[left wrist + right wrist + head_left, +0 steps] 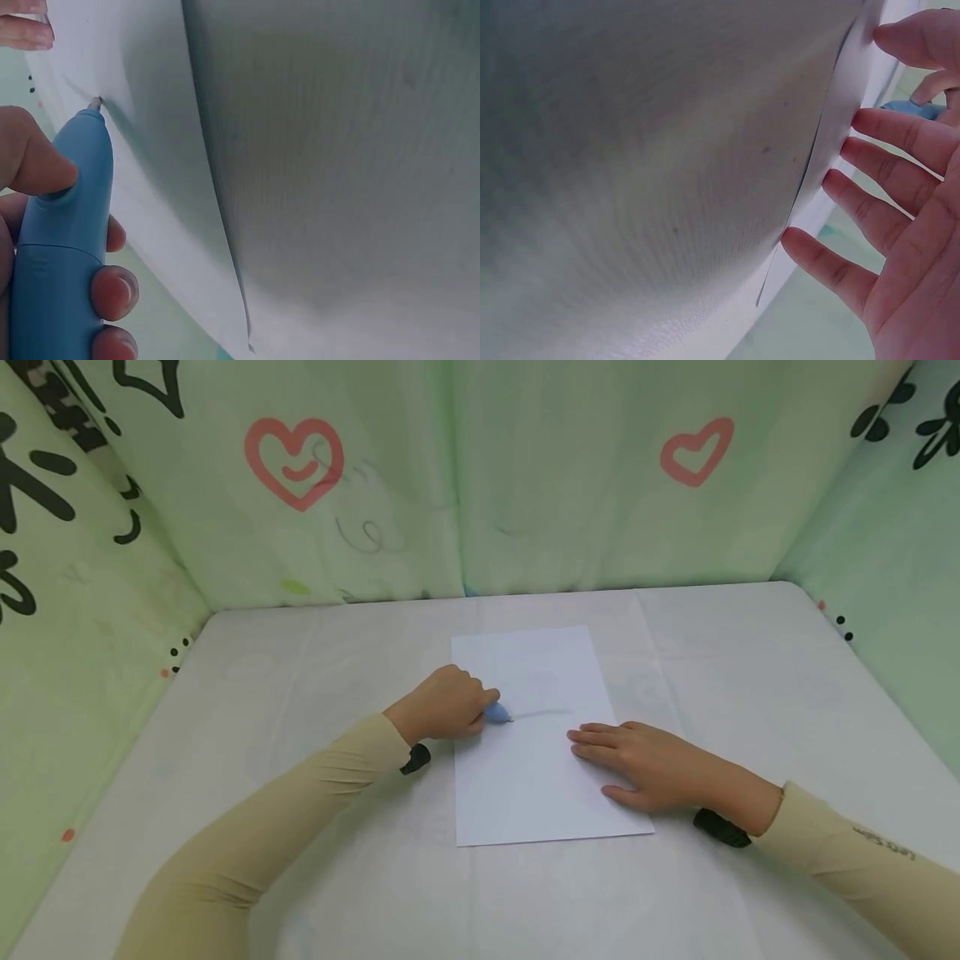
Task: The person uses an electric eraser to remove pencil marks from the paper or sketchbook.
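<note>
My left hand (448, 703) grips a thick blue pen-shaped tool (71, 217), with fingers wrapped round its body and the thumb pressed on its upper side. Its narrow metal tip (95, 103) is right at the surface of a white sheet of paper (525, 793). From near that tip a faint grey line (543, 712) runs to the right across the sheet. My right hand (652, 764) lies flat with spread fingers on the paper's right side. In the right wrist view its fingertips (793, 237) rest by the sheet's edge.
The paper lies on a table with a white cloth (360, 893). Pale green curtains (555, 485) printed with red hearts and black figures stand behind the table and along both sides. A dark wrist strap piece (722, 828) sits under the right wrist.
</note>
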The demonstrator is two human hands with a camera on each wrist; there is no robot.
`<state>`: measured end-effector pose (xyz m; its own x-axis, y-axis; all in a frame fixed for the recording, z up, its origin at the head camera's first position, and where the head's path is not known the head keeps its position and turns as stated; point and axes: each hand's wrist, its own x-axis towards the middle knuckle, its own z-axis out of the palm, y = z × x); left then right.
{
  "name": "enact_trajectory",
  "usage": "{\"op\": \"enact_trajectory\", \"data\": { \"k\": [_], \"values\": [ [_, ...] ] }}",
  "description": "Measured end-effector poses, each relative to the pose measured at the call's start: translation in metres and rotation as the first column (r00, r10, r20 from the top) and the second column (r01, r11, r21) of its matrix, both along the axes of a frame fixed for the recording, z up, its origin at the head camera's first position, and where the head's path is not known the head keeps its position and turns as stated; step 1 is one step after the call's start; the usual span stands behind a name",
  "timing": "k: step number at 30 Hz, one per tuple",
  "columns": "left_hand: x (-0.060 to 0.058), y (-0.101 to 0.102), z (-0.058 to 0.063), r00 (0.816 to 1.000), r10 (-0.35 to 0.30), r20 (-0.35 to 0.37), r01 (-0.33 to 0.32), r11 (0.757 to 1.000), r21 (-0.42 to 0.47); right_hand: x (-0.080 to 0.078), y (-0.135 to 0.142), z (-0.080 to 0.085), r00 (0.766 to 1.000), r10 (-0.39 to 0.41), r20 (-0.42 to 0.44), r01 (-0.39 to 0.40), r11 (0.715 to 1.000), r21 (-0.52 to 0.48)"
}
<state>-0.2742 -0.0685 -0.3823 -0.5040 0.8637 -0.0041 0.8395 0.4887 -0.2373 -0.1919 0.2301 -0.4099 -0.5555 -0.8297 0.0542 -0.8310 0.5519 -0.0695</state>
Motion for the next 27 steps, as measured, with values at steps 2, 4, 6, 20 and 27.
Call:
{"op": "enact_trajectory", "data": {
  "k": [2, 4, 6, 20, 27],
  "values": [
    [-0.0011, -0.0005, -0.0011, 1.0, 0.008, -0.027, -0.008, 1.0, 0.0, 0.0003, 0.0001, 0.0003, 1.0, -0.006, 0.002, 0.006, 1.0, 0.008],
    [-0.0024, -0.0007, -0.0022, 0.999, 0.008, -0.043, -0.008, 1.0, 0.001, 0.0003, 0.0, 0.0008, 1.0, -0.008, 0.004, 0.008, 1.0, 0.013],
    [-0.0036, -0.0006, -0.0032, 0.999, -0.002, -0.037, 0.002, 1.0, 0.001, 0.0002, 0.0002, 0.0012, 1.0, -0.009, 0.005, 0.009, 1.0, 0.018],
    [-0.003, 0.0018, -0.0031, 1.0, -0.005, -0.029, 0.005, 1.0, 0.005, 0.0007, -0.0001, 0.0007, 1.0, -0.016, 0.018, 0.015, 1.0, 0.02],
    [-0.0021, 0.0049, -0.0005, 1.0, -0.002, -0.015, 0.002, 1.0, -0.02, 0.0011, -0.0008, 0.0017, 1.0, -0.019, 0.015, 0.019, 1.0, 0.014]
  ]
}}
